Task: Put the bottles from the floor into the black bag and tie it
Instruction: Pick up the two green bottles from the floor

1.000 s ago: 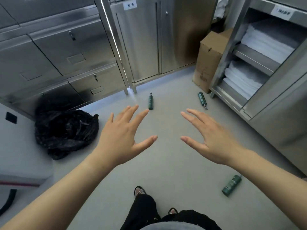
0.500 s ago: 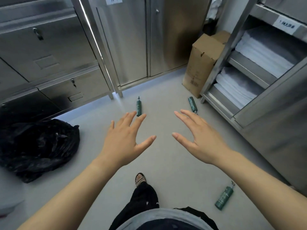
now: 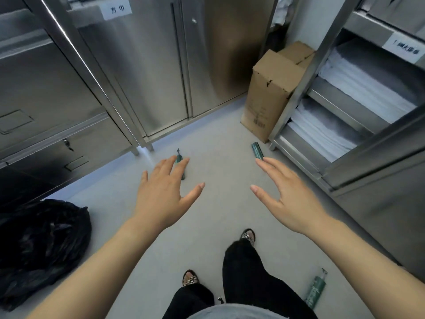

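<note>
Currently left hand [image 3: 165, 194] splayed, empty, partly hiding bottle [image 3: 179, 158]; right hand [image 3: 287, 194] splayed, empty, near second bottle [image 3: 257, 151].

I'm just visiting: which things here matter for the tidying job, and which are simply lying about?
Part of the job: black bag; three green bottles on the floor: far-left bottle, far-right bottle, near bottle; the open left hand and right hand.

Just there: cardboard box; steel cabinets; white linen on the shelves.
</note>
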The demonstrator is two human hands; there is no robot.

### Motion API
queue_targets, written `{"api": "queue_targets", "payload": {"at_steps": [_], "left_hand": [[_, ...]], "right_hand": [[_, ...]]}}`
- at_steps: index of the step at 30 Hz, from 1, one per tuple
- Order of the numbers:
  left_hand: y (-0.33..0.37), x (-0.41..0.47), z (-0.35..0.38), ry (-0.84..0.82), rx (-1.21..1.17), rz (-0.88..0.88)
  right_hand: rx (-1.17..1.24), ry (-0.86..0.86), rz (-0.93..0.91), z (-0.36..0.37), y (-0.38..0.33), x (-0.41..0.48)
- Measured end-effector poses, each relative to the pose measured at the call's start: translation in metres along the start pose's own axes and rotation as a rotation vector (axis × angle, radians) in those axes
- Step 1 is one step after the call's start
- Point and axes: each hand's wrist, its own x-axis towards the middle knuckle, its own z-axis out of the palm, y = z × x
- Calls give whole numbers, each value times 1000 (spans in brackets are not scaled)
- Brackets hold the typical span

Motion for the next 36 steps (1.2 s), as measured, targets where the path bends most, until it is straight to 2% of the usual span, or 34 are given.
{"api": "queue_targets", "payload": {"at_steps": [7, 12, 18, 27, 36], "left_hand": [[53, 91, -6, -3, 33, -35], [52, 146, -19, -11, 90, -111], [13, 190, -27, -32, 41, -183], [-71, 296, -3, -122, 32, -113], [-116, 386, 96, -198, 19, -142]], "right_hand": [[58, -15, -33, -34, 61, 100], [58, -80, -92, -42, 81, 169], [120, -116, -117, -24, 69, 244], [100, -100, 36, 16, 58, 325], [125, -206, 52, 137, 104, 416]]}}
